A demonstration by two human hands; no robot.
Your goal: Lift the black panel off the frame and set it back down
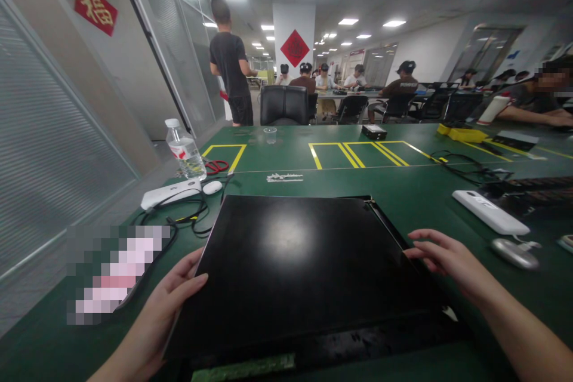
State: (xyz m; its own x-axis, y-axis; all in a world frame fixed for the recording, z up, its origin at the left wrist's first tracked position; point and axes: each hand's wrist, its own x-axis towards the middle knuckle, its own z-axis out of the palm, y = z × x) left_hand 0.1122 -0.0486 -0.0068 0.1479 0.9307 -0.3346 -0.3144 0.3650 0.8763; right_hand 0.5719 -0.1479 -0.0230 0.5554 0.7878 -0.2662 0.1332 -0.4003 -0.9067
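Note:
A glossy black screen panel [290,268] lies before me, slightly askew over a black frame [394,221] that shows along its right side and front. A strip of green circuit board [244,368] sticks out at the near edge. My left hand [179,286] grips the panel's left edge, thumb on top and fingers underneath. At the right edge, my right hand [441,253] has its fingers apart; the fingertips are at the frame's side, and whether they press on it I cannot tell.
On the left are a water bottle [185,152], red-handled scissors [217,167], a white device [172,193] and black cables. A white power bank [490,212] and a grey mouse-like object [514,252] lie right. Beyond are a plastic cup [270,135], white scraps [285,178] and several people.

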